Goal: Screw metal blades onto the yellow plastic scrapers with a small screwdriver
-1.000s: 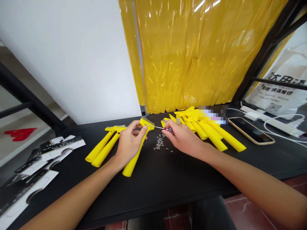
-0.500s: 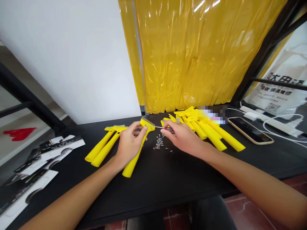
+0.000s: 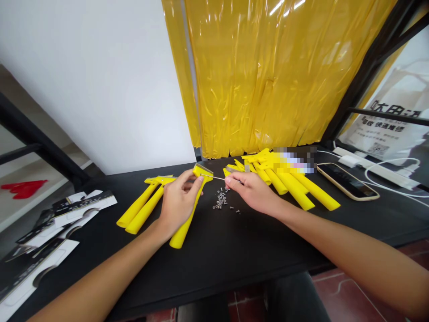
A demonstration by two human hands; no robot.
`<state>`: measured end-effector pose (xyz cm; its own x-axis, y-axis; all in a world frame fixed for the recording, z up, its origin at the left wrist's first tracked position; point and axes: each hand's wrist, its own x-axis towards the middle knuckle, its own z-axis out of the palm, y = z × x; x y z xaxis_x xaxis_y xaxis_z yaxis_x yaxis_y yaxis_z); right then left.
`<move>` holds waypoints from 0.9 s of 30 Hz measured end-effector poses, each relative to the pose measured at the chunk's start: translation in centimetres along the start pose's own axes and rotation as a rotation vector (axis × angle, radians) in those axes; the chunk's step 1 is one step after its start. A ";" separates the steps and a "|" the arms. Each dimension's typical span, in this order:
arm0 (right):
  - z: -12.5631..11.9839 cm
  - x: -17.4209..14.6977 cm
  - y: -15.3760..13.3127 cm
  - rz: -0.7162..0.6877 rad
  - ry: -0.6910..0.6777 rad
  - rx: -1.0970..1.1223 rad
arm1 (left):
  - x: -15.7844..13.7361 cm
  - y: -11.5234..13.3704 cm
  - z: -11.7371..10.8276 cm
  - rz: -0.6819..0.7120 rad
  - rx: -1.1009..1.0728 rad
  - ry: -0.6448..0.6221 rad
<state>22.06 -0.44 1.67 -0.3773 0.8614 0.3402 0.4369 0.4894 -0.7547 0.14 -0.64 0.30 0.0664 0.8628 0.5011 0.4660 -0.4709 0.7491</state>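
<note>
little has changed: your left hand (image 3: 179, 199) stays clamped on the yellow scraper (image 3: 187, 221), tilted over the black table (image 3: 231, 250); you cannot tell whether its lower end touches. your right hand (image 3: 254, 191) still pinches the screwdriver (image 3: 215, 178), though its fingers now seem to hide more of the handle. the shaft still reaches the scraper's head, so work there looks unfinished. small screws and nuts (image 3: 221, 200) lie between your hands.

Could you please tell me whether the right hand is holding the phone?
No, the right hand holds a screwdriver, and the phone lies on the table.
</note>
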 end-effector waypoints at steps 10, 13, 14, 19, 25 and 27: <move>0.8 0.1 0.4 0.379 -0.166 0.575 | 0.1 -0.1 -0.2 0.049 0.078 0.009; 0.2 0.3 0.6 0.260 -0.166 0.349 | 0.3 -0.6 -0.1 0.032 0.043 -0.007; -0.2 0.4 0.6 0.198 -0.158 0.252 | 0.4 -0.8 0.0 0.017 0.026 -0.012; -2.2 0.8 1.4 -0.056 -0.043 -0.026 | 1.4 -2.0 -0.1 -0.138 -0.118 -0.009; -1.6 1.4 3.8 -0.068 -0.106 -0.246 | 2.0 -1.8 -0.2 -0.436 -0.347 -0.226; -1.0 1.7 4.7 -0.003 -0.113 -0.309 | 2.0 -1.5 -0.3 -0.508 -0.385 -0.256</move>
<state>24.30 3.49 -0.78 -0.4597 0.8476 0.2651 0.6558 0.5253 -0.5422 -0.69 1.75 0.26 0.1511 0.9879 -0.0362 0.1505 0.0132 0.9885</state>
